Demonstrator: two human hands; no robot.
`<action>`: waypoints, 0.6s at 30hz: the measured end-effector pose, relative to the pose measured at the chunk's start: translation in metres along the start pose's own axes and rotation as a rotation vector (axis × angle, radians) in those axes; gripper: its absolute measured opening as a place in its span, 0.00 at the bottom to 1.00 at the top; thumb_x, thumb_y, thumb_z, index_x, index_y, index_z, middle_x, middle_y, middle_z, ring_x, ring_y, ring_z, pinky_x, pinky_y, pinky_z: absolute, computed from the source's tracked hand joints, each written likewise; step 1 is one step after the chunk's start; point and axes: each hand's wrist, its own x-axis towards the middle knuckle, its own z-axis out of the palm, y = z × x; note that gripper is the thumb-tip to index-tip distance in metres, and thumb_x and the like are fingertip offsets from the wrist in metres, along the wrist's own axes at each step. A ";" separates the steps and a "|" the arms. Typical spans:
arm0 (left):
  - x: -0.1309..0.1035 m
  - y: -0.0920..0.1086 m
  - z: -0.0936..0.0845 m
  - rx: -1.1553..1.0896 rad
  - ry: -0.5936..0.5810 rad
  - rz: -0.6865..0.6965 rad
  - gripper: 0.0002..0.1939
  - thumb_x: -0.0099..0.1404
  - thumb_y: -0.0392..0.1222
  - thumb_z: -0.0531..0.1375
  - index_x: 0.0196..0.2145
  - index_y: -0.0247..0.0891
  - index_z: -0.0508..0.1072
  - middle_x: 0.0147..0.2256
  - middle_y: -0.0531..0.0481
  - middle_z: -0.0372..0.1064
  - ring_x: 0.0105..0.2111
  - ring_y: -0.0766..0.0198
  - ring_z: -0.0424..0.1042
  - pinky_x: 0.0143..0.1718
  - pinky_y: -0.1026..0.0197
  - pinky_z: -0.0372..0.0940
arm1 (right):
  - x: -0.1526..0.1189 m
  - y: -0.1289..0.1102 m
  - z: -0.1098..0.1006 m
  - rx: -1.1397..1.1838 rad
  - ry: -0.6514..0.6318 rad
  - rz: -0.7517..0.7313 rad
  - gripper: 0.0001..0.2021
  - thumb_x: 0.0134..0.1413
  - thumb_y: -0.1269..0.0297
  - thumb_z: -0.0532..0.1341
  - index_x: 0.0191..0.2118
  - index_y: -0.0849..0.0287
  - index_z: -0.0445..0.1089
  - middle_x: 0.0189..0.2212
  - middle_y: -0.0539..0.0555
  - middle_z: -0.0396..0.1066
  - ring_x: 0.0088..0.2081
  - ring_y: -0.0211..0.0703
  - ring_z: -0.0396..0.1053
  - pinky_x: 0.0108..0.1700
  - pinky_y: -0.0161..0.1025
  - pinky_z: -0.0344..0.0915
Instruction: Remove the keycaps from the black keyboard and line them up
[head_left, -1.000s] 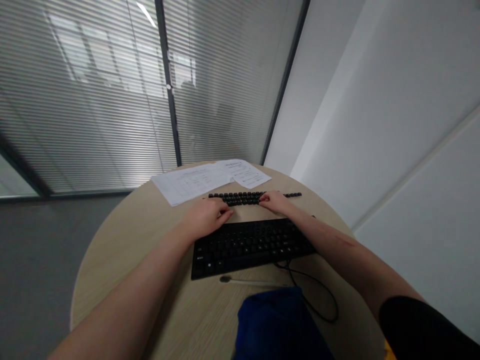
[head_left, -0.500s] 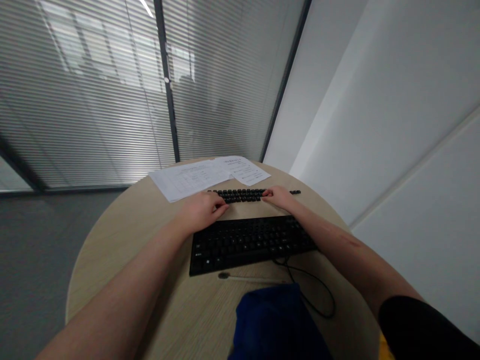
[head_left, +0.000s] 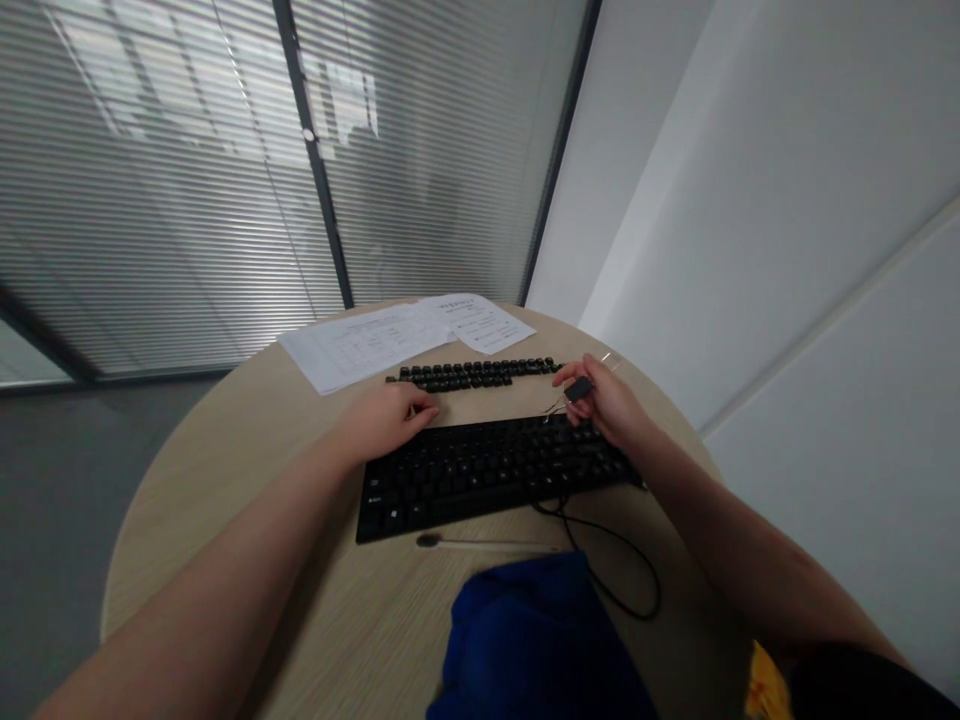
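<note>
My left hand (head_left: 386, 418) rests on the table, fingers loosely bent and thumb apart, by the left end of the loose black keycaps (head_left: 469, 376); nothing shows in it. Those keycaps stand in rows behind the black keyboard (head_left: 480, 465). My right hand (head_left: 604, 398) is raised over the keyboard's back right part, its fingers closed on a keycap puller (head_left: 577, 389) with a dark handle and thin wire ends pointing left. A cleaning brush (head_left: 480, 545) with dark bristles lies along the keyboard's front.
Printed sheets (head_left: 375, 345) lie at the back of the round table (head_left: 225, 470). The keyboard's cable (head_left: 637, 555) loops on the front right. A blue cloth (head_left: 536, 640) is at the near edge. A white wall (head_left: 787, 220) rises on the right, a blind-covered glass partition (head_left: 442, 190) behind.
My right hand has left the keycap rows, moved right and up, and now holds the keycap puller. My left hand stays near the rows' left end. The view has shifted slightly.
</note>
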 end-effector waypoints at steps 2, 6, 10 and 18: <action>0.000 -0.002 0.005 -0.017 -0.015 -0.001 0.15 0.68 0.48 0.54 0.35 0.40 0.79 0.33 0.47 0.77 0.31 0.60 0.71 0.35 0.59 0.62 | -0.005 0.009 -0.001 0.054 -0.018 0.011 0.24 0.60 0.37 0.52 0.36 0.55 0.68 0.14 0.43 0.52 0.16 0.36 0.53 0.20 0.35 0.61; 0.000 -0.005 0.012 -0.066 -0.076 -0.005 0.16 0.69 0.48 0.54 0.33 0.39 0.78 0.32 0.47 0.77 0.32 0.60 0.72 0.35 0.58 0.62 | -0.007 0.016 -0.005 0.112 -0.075 0.032 0.21 0.52 0.44 0.65 0.42 0.55 0.65 0.23 0.45 0.65 0.21 0.35 0.63 0.21 0.35 0.65; -0.001 -0.006 0.014 -0.117 -0.089 -0.005 0.16 0.69 0.48 0.54 0.33 0.40 0.78 0.32 0.48 0.77 0.32 0.61 0.73 0.35 0.59 0.63 | -0.006 0.015 -0.009 0.104 -0.038 -0.044 0.22 0.51 0.49 0.67 0.46 0.55 0.65 0.30 0.47 0.69 0.23 0.34 0.68 0.23 0.34 0.67; -0.003 0.000 0.013 -0.117 -0.090 -0.017 0.16 0.69 0.48 0.53 0.32 0.40 0.78 0.32 0.48 0.77 0.33 0.60 0.73 0.36 0.58 0.64 | -0.002 0.024 -0.010 0.115 0.091 -0.036 0.23 0.55 0.36 0.57 0.37 0.54 0.59 0.21 0.43 0.63 0.16 0.32 0.58 0.15 0.30 0.52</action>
